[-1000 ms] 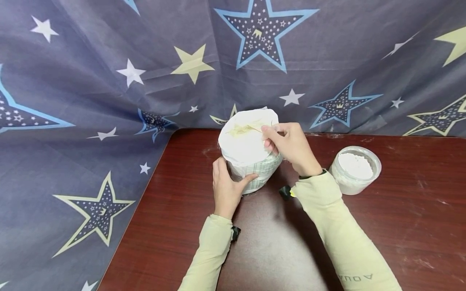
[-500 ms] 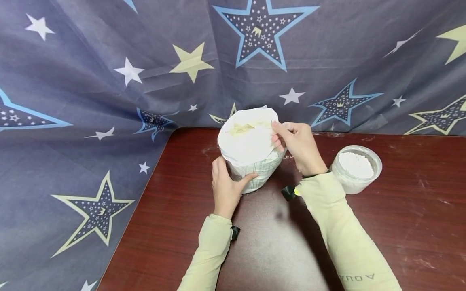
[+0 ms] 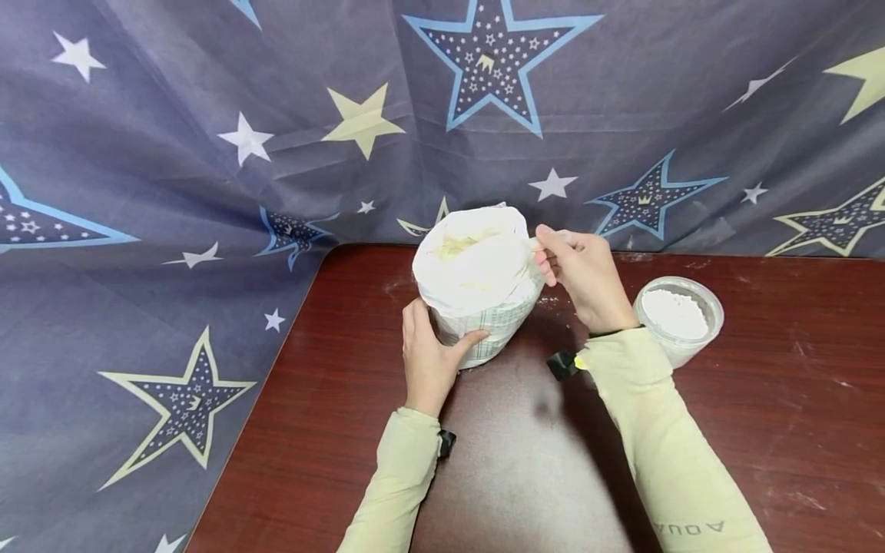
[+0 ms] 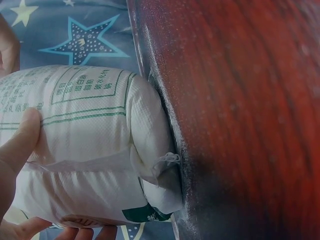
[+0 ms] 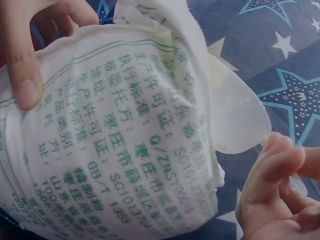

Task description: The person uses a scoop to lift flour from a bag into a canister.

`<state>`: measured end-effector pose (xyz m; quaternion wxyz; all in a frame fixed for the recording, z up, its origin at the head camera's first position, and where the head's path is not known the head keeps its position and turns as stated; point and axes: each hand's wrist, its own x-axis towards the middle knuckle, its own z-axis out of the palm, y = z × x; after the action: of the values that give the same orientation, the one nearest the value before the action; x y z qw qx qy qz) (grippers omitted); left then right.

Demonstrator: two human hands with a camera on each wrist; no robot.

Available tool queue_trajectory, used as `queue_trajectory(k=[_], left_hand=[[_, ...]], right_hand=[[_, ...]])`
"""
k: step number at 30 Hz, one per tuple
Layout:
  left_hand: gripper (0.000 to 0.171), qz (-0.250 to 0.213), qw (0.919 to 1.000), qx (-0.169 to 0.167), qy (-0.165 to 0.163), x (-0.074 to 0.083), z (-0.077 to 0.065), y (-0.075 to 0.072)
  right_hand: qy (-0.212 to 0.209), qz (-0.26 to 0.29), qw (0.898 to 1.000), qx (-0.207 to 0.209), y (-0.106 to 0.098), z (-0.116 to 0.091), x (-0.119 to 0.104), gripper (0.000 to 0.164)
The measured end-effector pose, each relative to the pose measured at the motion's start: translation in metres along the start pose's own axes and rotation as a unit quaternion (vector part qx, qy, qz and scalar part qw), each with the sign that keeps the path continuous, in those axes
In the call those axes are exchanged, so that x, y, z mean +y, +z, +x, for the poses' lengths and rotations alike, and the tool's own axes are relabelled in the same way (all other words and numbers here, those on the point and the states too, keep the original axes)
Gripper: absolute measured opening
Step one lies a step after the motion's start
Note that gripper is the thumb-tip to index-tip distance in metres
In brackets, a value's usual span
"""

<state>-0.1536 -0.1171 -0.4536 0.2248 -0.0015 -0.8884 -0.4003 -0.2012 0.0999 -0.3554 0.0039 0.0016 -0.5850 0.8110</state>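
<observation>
An open white woven sack (image 3: pixel 501 319) with green print stands on the table, filled near its mouth with white powder (image 3: pixel 470 265) that shows yellowish patches. My left hand (image 3: pixel 432 357) grips its near left side, thumb across the front; in the left wrist view the thumb lies on the printed sack (image 4: pixel 85 135) and fingertips show beneath it. Beside the sack's right rim, my right hand (image 3: pixel 584 273) pinches a thin pale piece. The right wrist view shows this as a translucent, flat, rounded piece (image 5: pixel 240 112) extending from the fingertips to the sack's mouth; its exact kind is unclear.
A clear round jar (image 3: pixel 681 319) of white powder stands to the right, near my right forearm. The dark red wooden table (image 3: pixel 332 399) bears powder traces. A star-patterned cloth (image 3: pixel 290 138) hangs directly behind and along the left side.
My right hand has moved right, from over the sack's mouth to just outside its right rim, still pinching the thin piece. My left hand has stayed on the sack.
</observation>
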Motion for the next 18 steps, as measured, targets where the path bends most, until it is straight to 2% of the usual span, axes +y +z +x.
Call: queue_trajectory(k=[7, 18], left_hand=[[0.092, -0.003, 1.0000, -0.002, -0.003, 0.001, 0.000, 0.000], [0.090, -0.002, 1.0000, -0.001, -0.001, 0.001, -0.001, -0.001]], right_hand=[[0.009, 0.035, 0.999, 0.003, -0.012, -0.004, -0.006, 0.023], [-0.009, 0.096, 0.995, 0.004, -0.043, -0.019, -0.022, 0.018]])
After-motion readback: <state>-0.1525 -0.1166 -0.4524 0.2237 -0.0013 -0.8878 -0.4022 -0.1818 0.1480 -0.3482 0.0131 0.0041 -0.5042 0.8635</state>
